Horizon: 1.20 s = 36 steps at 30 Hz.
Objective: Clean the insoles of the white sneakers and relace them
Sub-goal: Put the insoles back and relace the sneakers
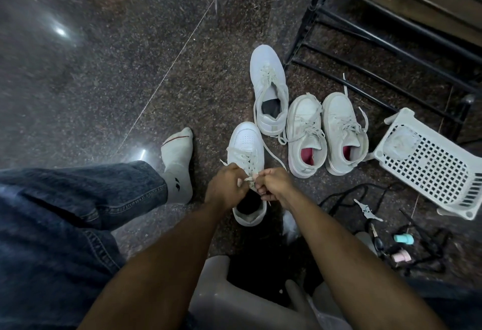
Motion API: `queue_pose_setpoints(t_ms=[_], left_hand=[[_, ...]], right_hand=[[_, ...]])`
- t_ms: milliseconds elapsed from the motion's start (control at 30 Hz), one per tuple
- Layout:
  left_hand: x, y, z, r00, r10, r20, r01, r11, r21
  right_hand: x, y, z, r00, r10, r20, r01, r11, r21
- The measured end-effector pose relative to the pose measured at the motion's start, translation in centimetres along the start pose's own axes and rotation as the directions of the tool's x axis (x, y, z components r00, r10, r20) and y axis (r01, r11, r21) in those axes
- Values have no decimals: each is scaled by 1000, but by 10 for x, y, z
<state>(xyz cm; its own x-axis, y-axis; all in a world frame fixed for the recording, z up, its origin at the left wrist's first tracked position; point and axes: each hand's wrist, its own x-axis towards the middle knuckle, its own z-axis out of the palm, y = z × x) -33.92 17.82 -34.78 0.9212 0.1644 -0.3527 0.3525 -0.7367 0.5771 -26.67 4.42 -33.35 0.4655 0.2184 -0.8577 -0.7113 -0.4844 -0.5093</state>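
Hands [227,186] on white sneaker's [245,144] laces [249,179]

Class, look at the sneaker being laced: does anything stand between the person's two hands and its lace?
Nothing visible does. The left hand and right hand both already pinch the lace directly, above the nearest white sneaker; the other sneakers lie apart.

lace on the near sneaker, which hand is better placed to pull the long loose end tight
Right. The right hand pinches the lace on the side where the long loose end runs off the near sneaker; the left hand grips the short end on the other side.
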Motion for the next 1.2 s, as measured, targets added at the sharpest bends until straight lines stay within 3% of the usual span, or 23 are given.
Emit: queue_pose_setpoints(t_ms=[100,200,267,400,467,533,633,800,933,1033,1200], left_hand=[[5,4,-5,951,304,-55,-275,914,298],[8,7,-7,906,423,20,-396,829,396],[10,9,-8,928,366,62,-365,870,332],[7,18,-7,995,96,-24,-94,993,74],[8,20,-9,998,-58,-14,57,997,-43],[11,18,-13,991,-124,41,127,989,-80],[19,20,-20,980,-151,130,161,985,-67],[26,5,-24,977,-136,167,146,988,-50],[20,2,-19,988,-135,70,139,989,-59],[17,8,-16,994,-95,53,97,995,-28],[10,11,-15,987,16,161,-20,999,26]], right_hand=[[6,-4,-1,999,-34,-23,31,992,-121],[15,-4,-4,981,-180,-69,147,931,-335],[18,-1,-7,970,-226,-91,177,911,-373],[19,14,-10,947,-308,-95,267,915,-301],[12,18,-10,920,-390,-44,357,879,-316],[4,21,-10,880,-473,30,445,803,-397],[4,25,-5,852,-522,-38,441,754,-487],[3,16,-3,926,-378,-1,364,890,-275],[0,10,-6,991,-101,85,109,989,-98],[1,10,-3,997,-59,54,60,998,-12],[-1,11,-2,998,-26,55,23,998,61]])
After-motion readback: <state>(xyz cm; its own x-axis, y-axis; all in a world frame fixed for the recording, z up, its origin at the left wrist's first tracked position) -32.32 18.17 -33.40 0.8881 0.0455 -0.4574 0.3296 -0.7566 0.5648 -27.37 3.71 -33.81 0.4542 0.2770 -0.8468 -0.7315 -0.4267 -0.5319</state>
